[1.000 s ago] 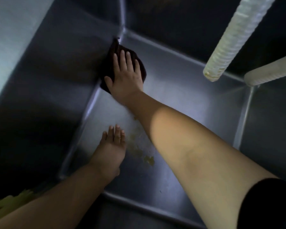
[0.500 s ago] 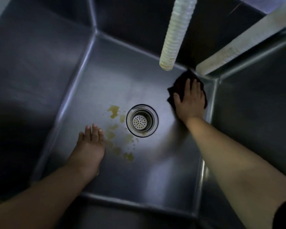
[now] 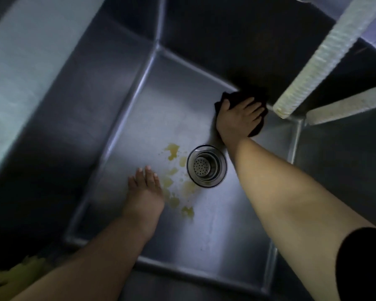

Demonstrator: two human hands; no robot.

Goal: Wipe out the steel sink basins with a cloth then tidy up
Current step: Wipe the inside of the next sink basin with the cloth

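I look down into a deep steel sink basin. My right hand presses a dark cloth flat on the basin floor by the back wall, with fingers spread over it. My left hand rests flat on the floor near the left wall, fingers straight, holding nothing. The round drain strainer sits between my two arms. Yellow stains spread to the left of the drain and below it, close to my left hand.
Two pale corrugated hoses hang in from the upper right, one hose ending just right of the cloth, the other hose crossing behind it. Something yellow-green lies at the bottom left corner. Steep steel walls enclose the basin on all sides.
My right hand swept the cloth from the back left corner across to the back right, then came back a little to the left along the back wall. My left hand stayed planted.
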